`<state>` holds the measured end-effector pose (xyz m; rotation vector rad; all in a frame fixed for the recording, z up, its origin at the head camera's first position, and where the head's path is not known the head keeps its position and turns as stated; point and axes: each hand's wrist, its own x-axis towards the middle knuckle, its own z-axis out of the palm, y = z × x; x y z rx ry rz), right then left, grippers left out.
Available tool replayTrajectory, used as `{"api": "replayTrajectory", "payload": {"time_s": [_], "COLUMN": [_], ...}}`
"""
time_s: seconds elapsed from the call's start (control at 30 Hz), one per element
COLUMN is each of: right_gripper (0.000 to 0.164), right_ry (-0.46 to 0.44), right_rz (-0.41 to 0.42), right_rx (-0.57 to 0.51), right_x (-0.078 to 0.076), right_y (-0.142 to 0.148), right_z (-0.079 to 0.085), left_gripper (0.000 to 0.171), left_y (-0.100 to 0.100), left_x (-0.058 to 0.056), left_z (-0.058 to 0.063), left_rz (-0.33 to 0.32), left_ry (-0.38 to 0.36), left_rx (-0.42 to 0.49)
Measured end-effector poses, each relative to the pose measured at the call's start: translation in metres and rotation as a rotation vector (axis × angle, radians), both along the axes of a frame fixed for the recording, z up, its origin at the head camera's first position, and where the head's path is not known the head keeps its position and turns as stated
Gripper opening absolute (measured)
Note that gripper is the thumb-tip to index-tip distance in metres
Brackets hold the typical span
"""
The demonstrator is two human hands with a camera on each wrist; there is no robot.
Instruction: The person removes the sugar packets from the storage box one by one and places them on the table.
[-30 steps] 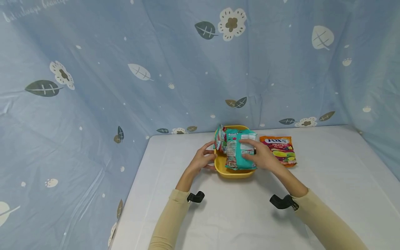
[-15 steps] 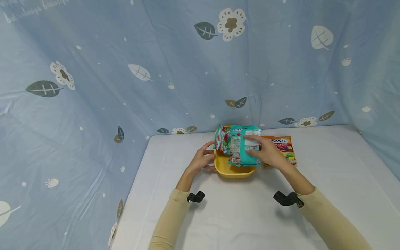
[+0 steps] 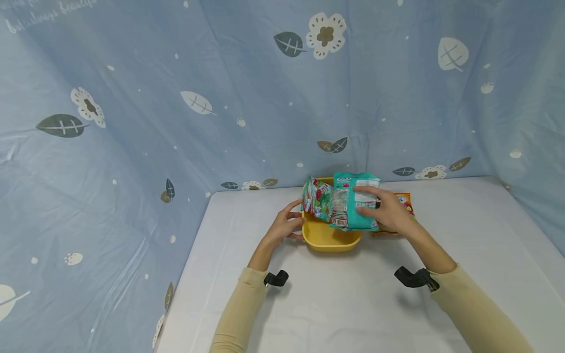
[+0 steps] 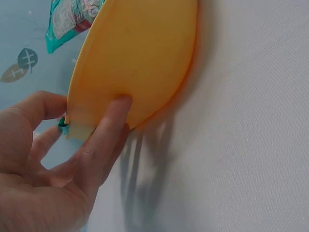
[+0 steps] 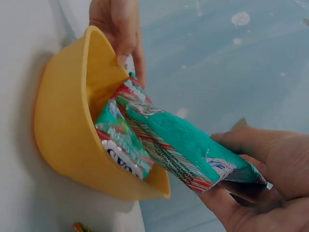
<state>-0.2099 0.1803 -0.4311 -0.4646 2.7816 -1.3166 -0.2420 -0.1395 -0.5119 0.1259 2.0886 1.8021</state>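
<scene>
My left hand [image 3: 282, 228] grips the left side of a yellow plastic basket [image 3: 333, 247]. Its fingertips press the outer wall, and in the right wrist view the thumb is at the rim of the basket [image 5: 63, 125]. A teal candy bag [image 3: 346, 203] is pinched in my right hand [image 3: 388, 211], tilted over the basket's right side. Thumb and fingers lie on opposite faces of the bag [image 5: 178, 140]. Another teal candy bag [image 5: 123, 145] leans inside the basket, at its back left in the head view, partly covered by the held one.
An orange FOX'S candy bag [image 3: 405, 200] lies on the table right of the basket, mostly hidden by my right hand and the held bag. The white table [image 3: 335, 304] meets a blue patterned cloth [image 3: 265, 122] at the back and left.
My right hand has moved right and slightly back with the teal candy bag, uncovering more of the other teal bag and covering more of the orange one. The left hand stays put.
</scene>
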Motion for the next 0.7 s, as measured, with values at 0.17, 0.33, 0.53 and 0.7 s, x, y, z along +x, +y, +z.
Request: {"api": "replayTrajectory", "payload": {"time_s": [0.17,0.33,0.53,0.7], "right_gripper": [0.055,0.057,0.058,0.058], "right_ry": [0.003,-0.01,-0.031,-0.058], "right_rz": [-0.009,-0.022,-0.056,-0.071], "right_rx": [0.024,0.044,0.057,0.055], "right_x": [0.004,0.008,0.009,0.01], "right_y": [0.01,0.022,0.037,0.051], "right_z": [0.003,0.007,0.01,0.013], "left_gripper": [0.062,0.061,0.061,0.061], "left_y": [-0.001,-0.001,-0.001,-0.001], "left_x": [0.001,0.001,0.001,0.001], "left_z": [0.001,0.001,0.002,0.002], "left_rz": [0.001,0.01,0.005,0.001], "left_ry": [-0.008,-0.016,-0.017,-0.014], "left_rx": [0.0,-0.004,-0.004,-0.008]}}
